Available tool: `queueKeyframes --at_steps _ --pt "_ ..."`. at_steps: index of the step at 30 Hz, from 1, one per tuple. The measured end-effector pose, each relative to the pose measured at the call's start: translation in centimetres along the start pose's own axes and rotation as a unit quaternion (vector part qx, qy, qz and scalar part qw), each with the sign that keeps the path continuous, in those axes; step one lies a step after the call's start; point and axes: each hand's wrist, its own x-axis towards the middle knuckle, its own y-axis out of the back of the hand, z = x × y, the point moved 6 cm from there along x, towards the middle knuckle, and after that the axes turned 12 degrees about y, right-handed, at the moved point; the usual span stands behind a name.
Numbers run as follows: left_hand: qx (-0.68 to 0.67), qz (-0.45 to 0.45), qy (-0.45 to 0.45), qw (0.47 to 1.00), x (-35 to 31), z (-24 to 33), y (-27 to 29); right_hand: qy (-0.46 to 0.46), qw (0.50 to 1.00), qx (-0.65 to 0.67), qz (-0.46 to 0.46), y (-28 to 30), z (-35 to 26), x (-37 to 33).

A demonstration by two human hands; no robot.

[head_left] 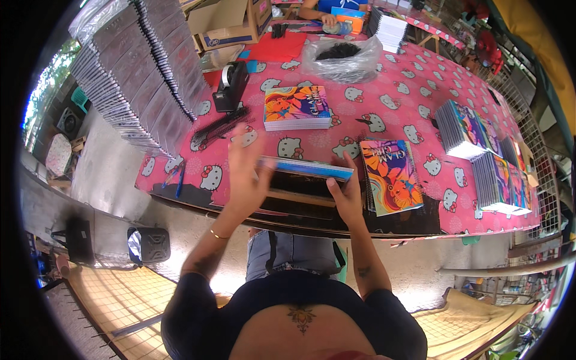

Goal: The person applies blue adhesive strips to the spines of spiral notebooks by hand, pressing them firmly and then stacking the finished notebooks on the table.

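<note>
A thin blue-edged notebook (pixel 306 168) is held upright on its edge over the near side of the table. My right hand (pixel 347 195) grips its right end, thumb in front and fingers behind. At the left end is my left hand (pixel 247 174), fingers stretched out and partly smeared by motion, its thumb near the notebook. Beyond lies a stack of colourful notebooks (pixel 296 108). Right of my right hand, more notebooks with an orange illustrated cover (pixel 393 177) lie flat. Black spiral binding coils (pixel 222 127) lie left of the far stack.
A tall stack of wrapped spiral-bound books (pixel 129 78) rises at left. Near it are a black tape dispenser (pixel 231 87) and blue pens (pixel 180 180). More notebook stacks (pixel 501 183) stand at right. A plastic bag of black coils (pixel 342 60) lies farther back, near another person's hand (pixel 329 20).
</note>
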Motion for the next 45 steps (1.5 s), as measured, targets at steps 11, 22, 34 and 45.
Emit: queueKeyframes --at_steps 11,22,34,45 --pt "0.205 -0.043 0.083 0.974 4.9 -22.1 -8.1 0.031 0.995 -0.096 -0.026 1.8 0.5 0.9" --pt "0.305 -0.043 -0.043 0.950 5.8 -22.4 -9.0 0.336 0.839 -0.390 -0.176 -7.8 -11.1 4.3" --pt "-0.038 -0.030 0.087 0.995 1.9 -12.9 -3.2 0.255 0.836 -0.424 -0.236 -11.9 -4.9 6.0" --pt "-0.141 -0.033 0.135 0.980 -1.3 -3.8 1.5 0.261 0.846 -0.408 -0.221 -11.9 -5.2 6.1"
